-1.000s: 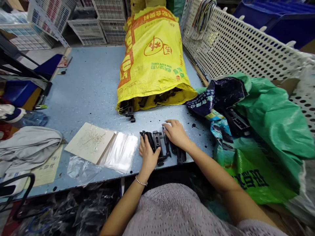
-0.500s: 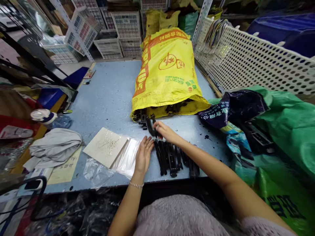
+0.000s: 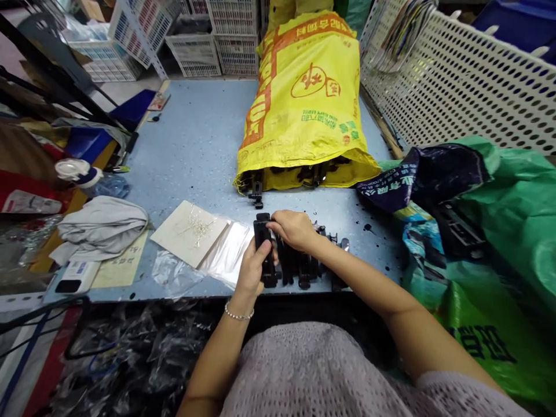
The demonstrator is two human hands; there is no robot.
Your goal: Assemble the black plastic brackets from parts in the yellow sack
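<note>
A black plastic part stands between my two hands near the table's front edge. My left hand is wrapped round its lower portion, thumb across the front. The fingers of my right hand pinch its upper right side. Just right of it, partly under my right wrist, several similar black parts lie in a row. Beyond my hands is a yellow woven sack, its open mouth toward me and black parts inside. One black piece sticks out at its left corner.
Left of my hands lie a beige square board with thin bits on it and clear plastic bags. A grey cloth is at the far left. Green bags and a white perforated basket stand on the right.
My left hand has risen from the table and closed round a black part. My right hand has come back from near the sack, onto the same part. The view has tilted downward.
</note>
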